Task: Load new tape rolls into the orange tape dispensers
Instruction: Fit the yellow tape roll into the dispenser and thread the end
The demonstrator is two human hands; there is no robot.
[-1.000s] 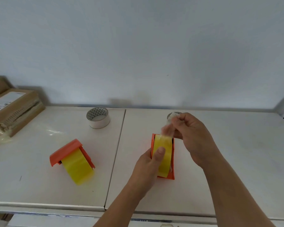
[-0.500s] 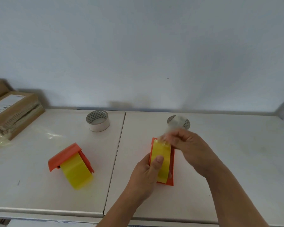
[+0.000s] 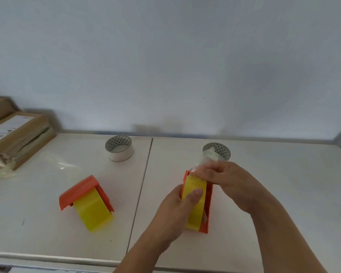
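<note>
At nine o'clock, at the worktop's (image 3: 283, 194) left edge, a stack of cardboard parcels (image 3: 18, 138) is seen. Nearer the middle, at about eleven o'clock, a white tape roll (image 3: 119, 148) lies flat, and below it, at about eight o'clock, an orange dispenser (image 3: 83, 191) already fitted with a yellow roll (image 3: 93, 212) rests on the worktop, touched by neither hand. Right of the seam, at about five o'clock, a second orange dispenser (image 3: 207, 209) carrying yellow tape (image 3: 195, 205) is clamped by the left hand (image 3: 177, 209), the thumb pressed on the tape's face. At its top end, the right hand (image 3: 226, 176) is pinched shut on a pale, blurred tape end (image 3: 209, 156), which appears to be drawn up from the roll. Just behind, at one o'clock, another patterned roll (image 3: 221, 149) is partly hidden. The step in hand is judged to be the threading of the loose end at the dispenser's top end. For the next move, the end would need to be laid flat and square over that edge, with the roll kept steady, so that it is not creased or stuck to the fingers.
</note>
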